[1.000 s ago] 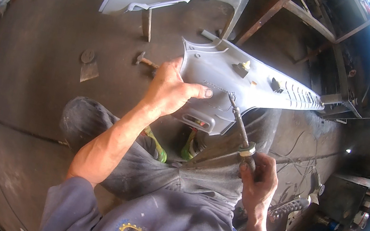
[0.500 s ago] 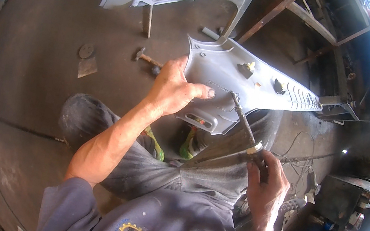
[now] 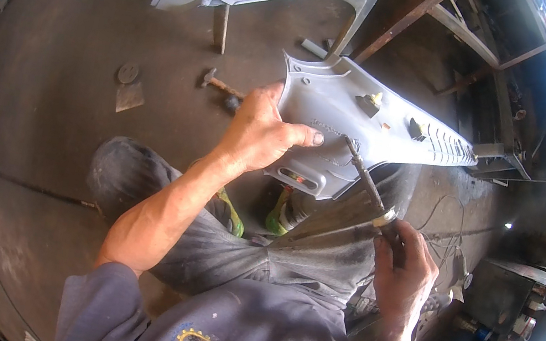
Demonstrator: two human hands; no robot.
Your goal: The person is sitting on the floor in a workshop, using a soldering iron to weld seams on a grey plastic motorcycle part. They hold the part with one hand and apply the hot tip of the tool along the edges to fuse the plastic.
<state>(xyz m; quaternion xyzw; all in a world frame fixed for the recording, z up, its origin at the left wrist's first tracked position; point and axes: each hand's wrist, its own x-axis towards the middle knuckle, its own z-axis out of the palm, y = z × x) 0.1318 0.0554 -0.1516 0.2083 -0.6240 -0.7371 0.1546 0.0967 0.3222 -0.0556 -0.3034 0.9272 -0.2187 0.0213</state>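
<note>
The grey plastic trim panel, lying across the person's knee, appeared light, stiff and somewhat brittle (clips standing proud), best held by its broad end, where the left hand pressed flat while the right hand gripped a thin metal tool.

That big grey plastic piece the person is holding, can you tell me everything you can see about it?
The long grey moulded plastic panel looks like a trim piece, lying with its inner side up. It is wide and curved at the near end and narrows to a ribbed strip at the far right. Small clips stick up from it, and a slot-shaped opening sits near its lower edge. The left hand presses on its wide end, thumb flat on the surface. The thin metal tool in the right hand touches it beside the thumb.
</note>
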